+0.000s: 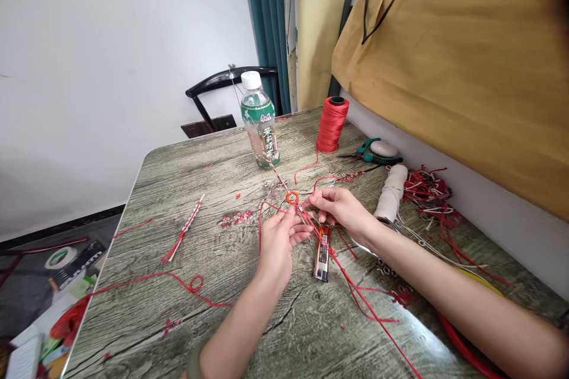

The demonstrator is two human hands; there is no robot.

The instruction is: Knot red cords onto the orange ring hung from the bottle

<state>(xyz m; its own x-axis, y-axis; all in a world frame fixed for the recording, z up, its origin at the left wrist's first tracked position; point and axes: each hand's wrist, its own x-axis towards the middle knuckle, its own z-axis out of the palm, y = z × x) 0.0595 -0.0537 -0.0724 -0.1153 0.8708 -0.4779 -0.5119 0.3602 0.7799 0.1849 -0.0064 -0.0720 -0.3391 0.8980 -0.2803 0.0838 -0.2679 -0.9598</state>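
Note:
My left hand (279, 238) pinches red cord (351, 284) between thumb and forefinger, just below a small orange-red ring (292, 197). On the other side, my right hand (341, 208) is closed on a strand of the same cord, its fingertips close to the ring. A thin string runs from the ring to a green-labelled drink bottle (261, 124), which stands upright. Long red strands trail from between my hands toward the table's front edge. Below my fingers lies an orange lighter-like pack (322, 254), partly crossed by the cord. The exact knot is hidden by my fingertips.
A red thread spool (332, 124) stands behind my hands. At right are teal-handled pliers (377, 151), a white cord spool (391, 192) and a tangle of red and white scraps (422, 195). A braided red-white piece (186, 228) lies on the wood-grain table (146, 314).

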